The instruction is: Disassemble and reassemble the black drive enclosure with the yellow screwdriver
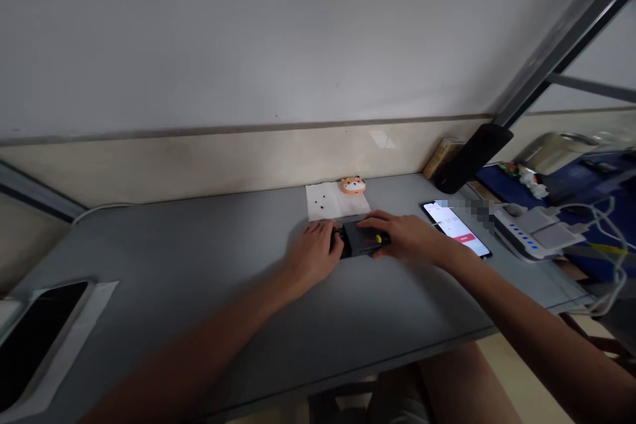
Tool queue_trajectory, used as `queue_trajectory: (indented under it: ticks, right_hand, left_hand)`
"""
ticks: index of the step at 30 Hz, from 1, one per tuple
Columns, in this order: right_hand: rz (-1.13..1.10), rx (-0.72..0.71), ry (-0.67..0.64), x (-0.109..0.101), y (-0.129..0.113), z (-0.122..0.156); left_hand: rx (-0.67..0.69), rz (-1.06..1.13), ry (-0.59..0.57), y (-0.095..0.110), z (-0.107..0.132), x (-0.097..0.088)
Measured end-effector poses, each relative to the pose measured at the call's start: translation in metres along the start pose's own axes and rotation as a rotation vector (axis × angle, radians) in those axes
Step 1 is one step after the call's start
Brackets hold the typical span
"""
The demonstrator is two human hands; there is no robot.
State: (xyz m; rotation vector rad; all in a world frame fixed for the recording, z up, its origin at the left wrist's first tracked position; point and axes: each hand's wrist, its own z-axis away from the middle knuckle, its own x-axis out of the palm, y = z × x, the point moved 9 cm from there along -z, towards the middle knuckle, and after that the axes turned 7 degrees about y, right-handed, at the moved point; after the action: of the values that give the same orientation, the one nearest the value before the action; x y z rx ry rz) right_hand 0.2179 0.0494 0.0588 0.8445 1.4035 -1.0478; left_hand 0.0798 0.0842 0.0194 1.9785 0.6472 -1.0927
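A small dark grey box-like case [362, 240] lies low over the desk, between my two hands. My left hand [318, 250] is closed around its left end, where a dark part with a trace of green shows beside the thumb. My right hand [401, 236] grips the right end, fingers over the top and thumb near the front edge. Under that hand a yellow-tipped dark piece [381, 239] sticks out; its kind cannot be made out. Just behind the case is a white paper sheet [322, 202] with several tiny black pieces on it.
An orange animal-faced case [352, 185] sits on the paper's far corner. To the right are a lit phone [456, 228], a power strip [521, 235] with cables, and a leaning black cylinder [472, 158]. A dark-screened tablet [42, 338] lies at the desk's left.
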Motion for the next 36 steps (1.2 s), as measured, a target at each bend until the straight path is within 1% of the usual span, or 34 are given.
queue_trajectory:
  ticks: [4, 8, 12, 14, 15, 16, 17, 19, 20, 21, 22, 23, 24, 25, 26, 27, 28, 29, 31, 33, 36]
  right_hand:
    - [0.004, -0.024, 0.025, 0.005, 0.003, 0.007]
    - [-0.018, -0.039, 0.107, 0.012, -0.007, 0.007]
    - [-0.068, -0.036, 0.129, 0.019, -0.018, 0.003]
    - [-0.112, -0.050, 0.138, 0.017, -0.022, 0.002]
    - [-0.154, -0.061, 0.161, 0.013, -0.023, 0.002]
    - [-0.216, -0.071, 0.211, 0.004, -0.024, 0.002]
    - [-0.295, -0.077, 0.297, -0.008, -0.022, 0.001]
    - [-0.474, -0.033, 0.561, -0.038, -0.009, 0.002]
    - [-0.561, 0.023, 0.715, -0.051, 0.003, 0.004]
    - [-0.639, 0.099, 0.858, -0.061, 0.017, 0.005]
    - [-0.708, 0.186, 0.975, -0.065, 0.031, 0.005]
    - [-0.780, 0.270, 1.066, -0.064, 0.043, 0.004]
    - [-0.856, 0.353, 1.116, -0.058, 0.055, 0.001]
    - [-0.930, 0.433, 1.109, -0.048, 0.063, -0.006]
    - [-1.010, 0.512, 1.073, -0.034, 0.071, -0.013]
    - [-1.075, 0.570, 1.026, -0.020, 0.075, -0.021]
    - [-1.124, 0.598, 0.978, -0.007, 0.077, -0.027]
    - [-1.163, 0.594, 0.939, 0.003, 0.076, -0.033]
    - [-1.207, 0.538, 0.889, 0.015, 0.073, -0.041]
    - [-1.218, 0.477, 0.846, 0.021, 0.070, -0.046]
    - [-1.170, 0.412, 0.768, 0.023, 0.065, -0.051]
  left_hand:
    - [0.016, 0.023, 0.013, 0.001, 0.001, 0.000]
    - [-0.001, 0.059, 0.065, -0.004, 0.000, -0.003]
    - [0.042, 0.122, 0.083, -0.005, -0.001, -0.001]
    - [0.028, 0.132, 0.076, -0.007, -0.001, 0.000]
    - [0.013, 0.130, 0.074, -0.008, -0.001, 0.000]
    - [0.001, 0.125, 0.077, -0.008, 0.000, 0.000]
    - [-0.006, 0.122, 0.086, -0.008, 0.001, -0.002]
    - [0.006, 0.120, 0.121, -0.004, 0.002, -0.006]
    - [0.028, 0.123, 0.136, -0.001, 0.003, -0.009]
    - [0.059, 0.127, 0.144, 0.002, 0.004, -0.011]
    - [0.097, 0.132, 0.139, 0.007, 0.006, -0.012]
    - [0.137, 0.136, 0.122, 0.011, 0.007, -0.012]
    - [0.171, 0.140, 0.096, 0.015, 0.008, -0.011]
    - [0.198, 0.145, 0.068, 0.017, 0.009, -0.009]
    - [0.216, 0.152, 0.043, 0.019, 0.010, -0.008]
    - [0.226, 0.159, 0.022, 0.021, 0.011, -0.007]
    - [0.231, 0.167, 0.003, 0.021, 0.012, -0.006]
    - [0.238, 0.174, -0.014, 0.022, 0.013, -0.005]
    - [0.258, 0.177, -0.050, 0.025, 0.015, -0.003]
    - [0.273, 0.163, -0.070, 0.028, 0.016, -0.001]
    - [0.271, 0.146, -0.066, 0.027, 0.017, 0.000]
